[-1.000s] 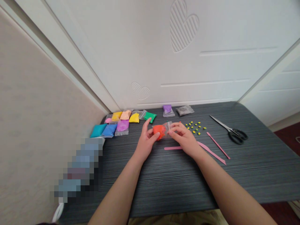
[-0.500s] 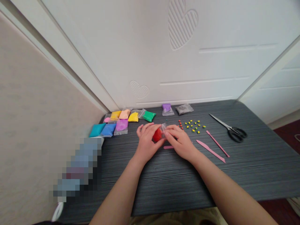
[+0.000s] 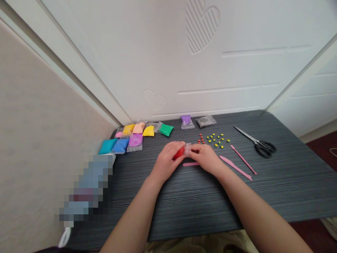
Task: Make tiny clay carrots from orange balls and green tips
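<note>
My left hand (image 3: 166,161) is closed around the red clay (image 3: 179,152) inside a small clear plastic bag (image 3: 187,149). My right hand (image 3: 207,157) pinches the clear end of that same bag from the right. Both hands rest low over the dark striped table (image 3: 184,203), near its middle. Under my right hand lies a short pink stick (image 3: 190,164). Small red and yellow clay bits (image 3: 213,138) are scattered just behind my right hand.
Several coloured clay bags (image 3: 137,135) lie at the back left, with a purple bag (image 3: 187,121) and a grey bag (image 3: 206,121) by the white door. Two pink modelling tools (image 3: 238,165) and black scissors (image 3: 259,143) lie to the right. A blurred object (image 3: 86,189) sits at the left edge.
Both hands have closed in on the red clay bag and lowered it toward the table; my left fingers, spread a second ago, are wrapped round the clay.
</note>
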Tool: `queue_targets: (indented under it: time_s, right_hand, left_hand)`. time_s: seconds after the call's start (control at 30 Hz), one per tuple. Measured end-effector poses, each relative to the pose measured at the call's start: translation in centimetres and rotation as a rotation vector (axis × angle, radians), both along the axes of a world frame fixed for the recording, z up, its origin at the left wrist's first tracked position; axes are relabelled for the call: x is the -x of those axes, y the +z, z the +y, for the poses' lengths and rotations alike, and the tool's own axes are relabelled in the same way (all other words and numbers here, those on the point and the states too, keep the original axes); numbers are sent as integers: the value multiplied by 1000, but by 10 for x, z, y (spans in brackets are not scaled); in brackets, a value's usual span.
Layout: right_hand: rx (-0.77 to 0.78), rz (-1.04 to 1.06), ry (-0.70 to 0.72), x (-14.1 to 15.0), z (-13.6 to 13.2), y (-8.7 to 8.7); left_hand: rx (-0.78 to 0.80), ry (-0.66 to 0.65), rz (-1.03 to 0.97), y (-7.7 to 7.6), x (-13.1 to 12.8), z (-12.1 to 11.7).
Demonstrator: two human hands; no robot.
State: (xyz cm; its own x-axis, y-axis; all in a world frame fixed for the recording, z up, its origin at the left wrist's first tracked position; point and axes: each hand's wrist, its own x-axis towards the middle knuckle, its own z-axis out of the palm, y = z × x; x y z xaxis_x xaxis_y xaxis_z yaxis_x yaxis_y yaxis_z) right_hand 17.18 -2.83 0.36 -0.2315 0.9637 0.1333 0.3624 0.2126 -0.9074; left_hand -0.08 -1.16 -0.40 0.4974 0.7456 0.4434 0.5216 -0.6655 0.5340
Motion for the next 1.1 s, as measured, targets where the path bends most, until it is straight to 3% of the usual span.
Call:
queue_targets:
  time_s: [0.47,0.7,1.1]
  right_hand:
    - [71,126,54,2,2,-13]
    - [44,27,88,-1,-1,0]
    - [-43,-77,-26,2,-2,3]
  left_hand:
    - [-4,75,63,-7,2,1]
    - [69,95,47,-10,3,0]
    - [-147,100,66,-7,-1,0]
